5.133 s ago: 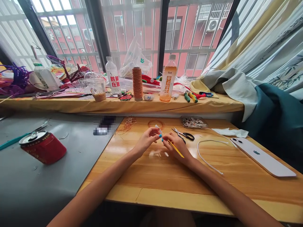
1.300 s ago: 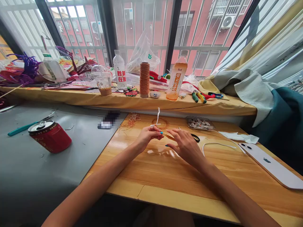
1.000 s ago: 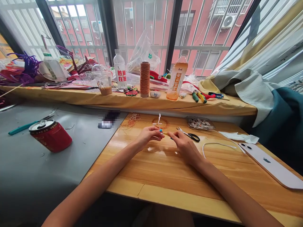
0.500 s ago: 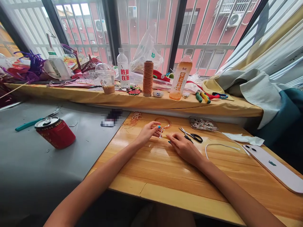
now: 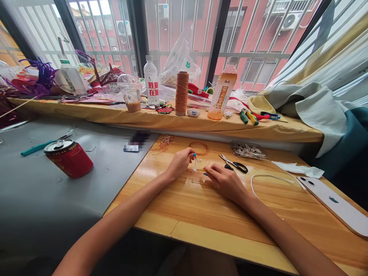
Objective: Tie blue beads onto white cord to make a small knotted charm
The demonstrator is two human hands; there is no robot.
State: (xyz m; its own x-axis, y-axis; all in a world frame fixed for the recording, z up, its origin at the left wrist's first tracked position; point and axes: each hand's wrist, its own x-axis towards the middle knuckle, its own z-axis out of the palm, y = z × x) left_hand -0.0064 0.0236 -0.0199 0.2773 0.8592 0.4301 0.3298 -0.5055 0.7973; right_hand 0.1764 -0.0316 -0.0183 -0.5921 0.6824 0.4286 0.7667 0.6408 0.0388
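Observation:
My left hand point(image 5: 181, 163) is closed, its thumb and fingertips pinching a narrow white strip point(image 5: 195, 165) just above the wooden table. The strip hangs down to the tip of a thin yellow stick-like piece point(image 5: 200, 170). My right hand point(image 5: 222, 178) is closed around the other end of that piece, so its full length is hidden. A coil of thin orange cord point(image 5: 205, 148) lies behind my hands. Scissors with black handles point(image 5: 240, 167) rest slightly open just beyond my right hand.
A red can point(image 5: 70, 161) stands on the grey surface at left. Farther right are a clear tray of small pieces point(image 5: 248, 149), white cord point(image 5: 253, 186) and a phone point(image 5: 333, 201). On the ledge stand a spool of brown cord point(image 5: 181, 94) and bottles, including an orange one point(image 5: 222, 92).
My left fingers, more spread before, have drawn together into a pinch on the white strip. The right hand keeps its hold. The whole view has shifted slightly.

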